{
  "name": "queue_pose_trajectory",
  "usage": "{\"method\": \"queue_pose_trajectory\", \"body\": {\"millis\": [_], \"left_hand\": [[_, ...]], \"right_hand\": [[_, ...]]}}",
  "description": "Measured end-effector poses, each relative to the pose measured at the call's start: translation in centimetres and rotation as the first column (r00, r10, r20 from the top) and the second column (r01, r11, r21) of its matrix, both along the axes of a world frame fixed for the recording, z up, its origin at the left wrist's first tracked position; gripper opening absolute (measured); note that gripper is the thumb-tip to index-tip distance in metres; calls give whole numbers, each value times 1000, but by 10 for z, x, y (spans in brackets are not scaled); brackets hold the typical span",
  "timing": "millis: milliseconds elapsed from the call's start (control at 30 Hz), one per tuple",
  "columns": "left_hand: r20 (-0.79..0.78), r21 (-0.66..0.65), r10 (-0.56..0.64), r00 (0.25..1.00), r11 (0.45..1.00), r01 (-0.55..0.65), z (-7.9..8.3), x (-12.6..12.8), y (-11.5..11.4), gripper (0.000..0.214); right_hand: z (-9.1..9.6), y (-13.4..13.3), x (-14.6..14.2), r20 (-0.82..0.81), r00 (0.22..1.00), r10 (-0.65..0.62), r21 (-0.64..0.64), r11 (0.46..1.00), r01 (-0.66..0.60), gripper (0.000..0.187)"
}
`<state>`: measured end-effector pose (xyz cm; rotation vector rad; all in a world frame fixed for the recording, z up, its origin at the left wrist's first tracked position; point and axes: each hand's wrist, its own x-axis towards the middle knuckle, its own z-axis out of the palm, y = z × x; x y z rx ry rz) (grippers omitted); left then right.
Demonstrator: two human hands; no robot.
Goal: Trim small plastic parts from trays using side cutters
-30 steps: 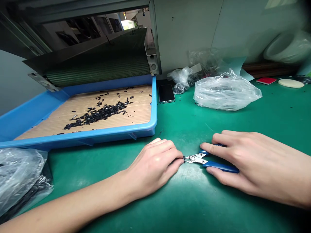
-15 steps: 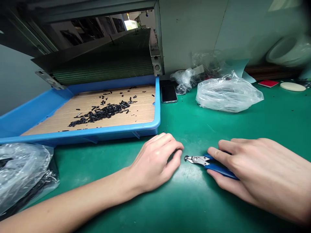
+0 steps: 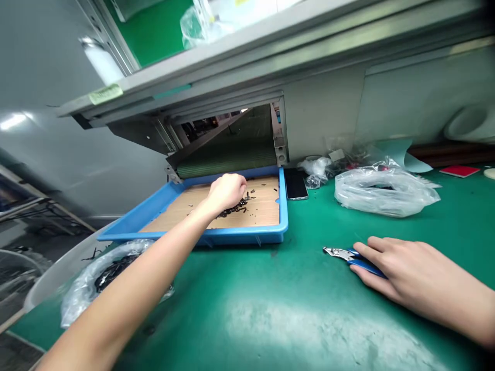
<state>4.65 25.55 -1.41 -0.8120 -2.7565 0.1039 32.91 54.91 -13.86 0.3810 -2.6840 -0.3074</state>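
My left hand [image 3: 226,190] reaches into the blue tray [image 3: 216,236], its fingers curled down over a heap of small black parts [image 3: 236,206] on the tray's tan floor. What the fingers hold is hidden. My right hand [image 3: 402,270] rests on the green mat [image 3: 294,319], fingers around the blue handles of a pair of small cutters [image 3: 346,254]. The cutters' metal jaws point left and lie on the mat.
A conveyor belt [image 3: 232,159] ends above the tray's far edge. A phone [image 3: 296,184] lies right of the tray, then clear plastic bags [image 3: 382,190]. Another bag of black parts [image 3: 104,273] sits at the near left, at the mat's edge.
My left hand left the cutters' jaws and reached forward into the tray, onto the black parts. My right hand stayed on the cutters. The camera tilted up and back.
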Motion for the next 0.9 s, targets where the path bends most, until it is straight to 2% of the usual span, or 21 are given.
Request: {"method": "queue_pose_trajectory", "body": {"millis": [100,200,400,500,600,667,733,767,800,833,867,900], "left_hand": [[89,-120,93,992,989,-83,-9,-52,2,20],[126,-160,150,981,979,-129,-18,-81,1,26],[159,-102,105,982,991,-90,-44,-102,-8,23],[130,-29,44,991,999,-40,-38,-98,-3,22],[20,72,-53,998,996,51,-16,-66,11,19],[-71,124,-154,986,979,162,-5,-18,20,25],[-97,120,-332,938,932,342,-8,44,25,28],[-69,89,-472,879,874,477,-15,76,26,25],[-63,48,-674,736,734,677,-24,106,24,22],[-75,49,-773,630,628,777,-36,133,22,19],[-76,72,-823,563,558,826,-48,153,19,17],[-79,109,-849,523,514,851,-60,169,16,17]], "right_hand": [[-3,-4,-5,-78,997,14,-13,1000,-15,43],[-3,-7,-8,-115,992,44,-43,998,-50,38],[-15,-2,-14,-205,976,69,-72,994,-85,36],[-22,2,-15,-178,983,46,-98,993,-64,38],[-20,0,-14,-183,981,60,-66,995,-73,39],[-14,-3,-12,-211,975,65,2,998,-66,40],[-8,-8,-10,-238,969,62,46,998,-52,42],[-5,-10,-9,-239,969,55,45,998,-46,42],[-2,-13,-7,-232,971,53,29,998,-47,42],[1,-15,-5,-220,974,51,2,999,-52,42],[3,-18,-3,-203,978,49,-29,998,-56,41],[5,-21,0,-184,982,47,-59,997,-58,39]]}}
